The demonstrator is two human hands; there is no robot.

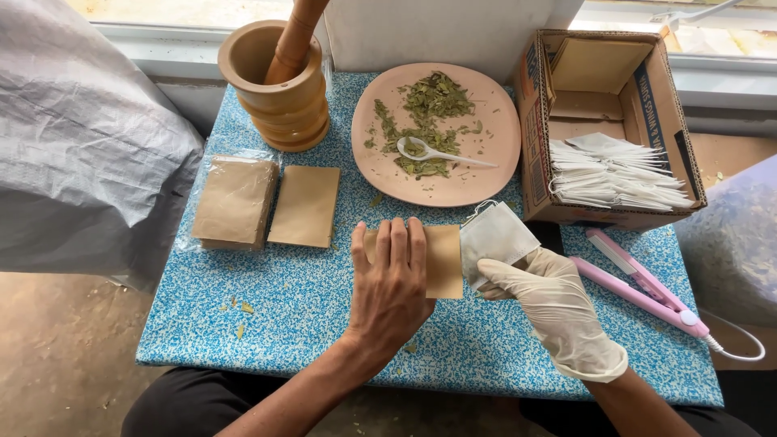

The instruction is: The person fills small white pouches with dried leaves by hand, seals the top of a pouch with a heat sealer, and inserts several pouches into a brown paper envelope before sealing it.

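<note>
Pinning the brown paper envelope (441, 260) flat on the counter (307, 307) with my open left hand (392, 287) so it won't slide; gloved right hand (550, 303), just right of the envelope, pinches a white filter bag (495, 236) at its mouth.

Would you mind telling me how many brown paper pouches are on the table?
3 visible: one under the left hand, one loose below the mortar, one atop a wrapped pack hiding more.
</note>
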